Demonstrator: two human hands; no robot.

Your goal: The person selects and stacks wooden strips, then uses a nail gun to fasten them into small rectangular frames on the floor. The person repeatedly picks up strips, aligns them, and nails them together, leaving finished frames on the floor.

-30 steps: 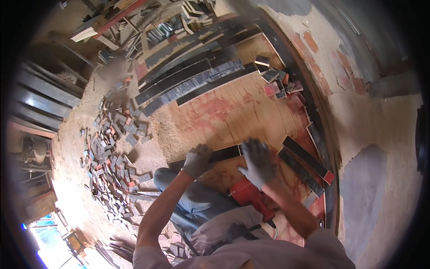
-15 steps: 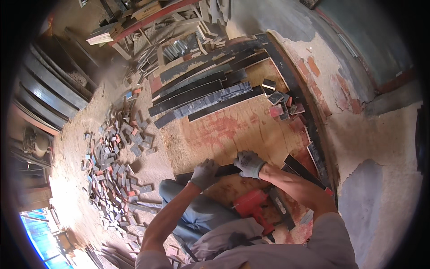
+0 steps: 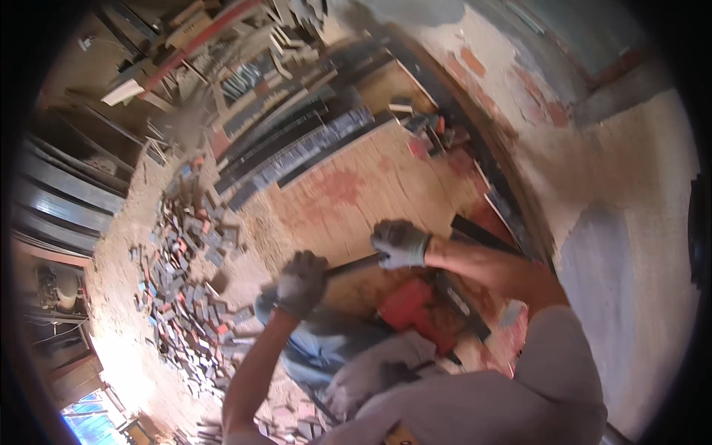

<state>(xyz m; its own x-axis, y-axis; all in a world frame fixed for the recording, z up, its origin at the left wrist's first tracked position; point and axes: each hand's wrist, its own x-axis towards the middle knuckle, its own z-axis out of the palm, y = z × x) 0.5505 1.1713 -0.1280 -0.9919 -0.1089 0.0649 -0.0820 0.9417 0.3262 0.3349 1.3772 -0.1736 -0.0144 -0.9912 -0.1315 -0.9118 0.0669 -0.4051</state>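
My left hand (image 3: 302, 283), in a grey work glove, closes over the left part of a narrow black wooden strip (image 3: 351, 265). Farther right, my gloved right hand (image 3: 400, 243) grips the same strip with bent fingers. The strip lies low over a wooden board (image 3: 319, 215) stained red, and its ends are partly hidden by my hands. Just below the right hand is a red power tool (image 3: 408, 305), perhaps a nail gun. Beside that tool lies a dark wooden piece (image 3: 461, 305).
Several long black strips (image 3: 304, 152) lie on the far part of the board. Small offcut blocks (image 3: 429, 137) sit at its far right. A big heap of offcuts (image 3: 185, 274) covers the floor at left. A peeling wall (image 3: 512, 96) stands on the right.
The head view has shifted and turned, moving the scene left and up. My left hand now sits lower than the right, the strip slanting between them. Both hands remain on the strip.
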